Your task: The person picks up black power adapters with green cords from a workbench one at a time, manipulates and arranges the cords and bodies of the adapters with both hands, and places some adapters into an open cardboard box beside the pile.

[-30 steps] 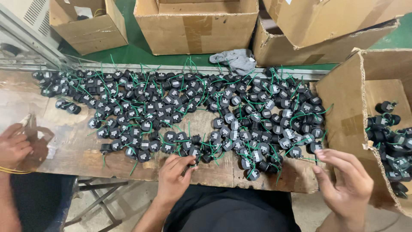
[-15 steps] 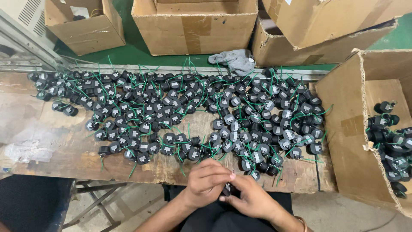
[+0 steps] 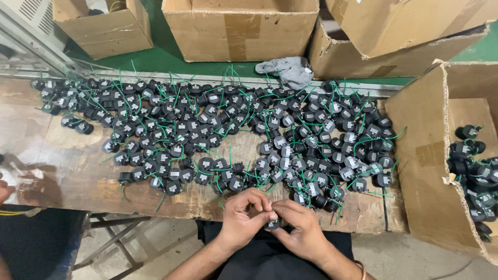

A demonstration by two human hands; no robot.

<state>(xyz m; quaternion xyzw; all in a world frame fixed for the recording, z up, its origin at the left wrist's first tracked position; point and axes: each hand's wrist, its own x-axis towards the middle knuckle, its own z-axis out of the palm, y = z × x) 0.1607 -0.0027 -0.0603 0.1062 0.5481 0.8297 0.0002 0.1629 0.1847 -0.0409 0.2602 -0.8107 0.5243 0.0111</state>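
While seated at the bench, we see:
Left hand (image 3: pixel 244 218): pinching small black part (image 3: pixel 273 224).
Right hand (image 3: pixel 298 228): gripping same part.
Ahead: heaped black parts (image 3: pixel 233 140), green wires.
Right: open cardboard box (image 3: pixel 430 171).

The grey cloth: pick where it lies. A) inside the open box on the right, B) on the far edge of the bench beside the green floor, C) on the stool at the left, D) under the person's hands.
B: the grey cloth lies crumpled at the far edge of the wooden bench, just beyond the pile of black parts.
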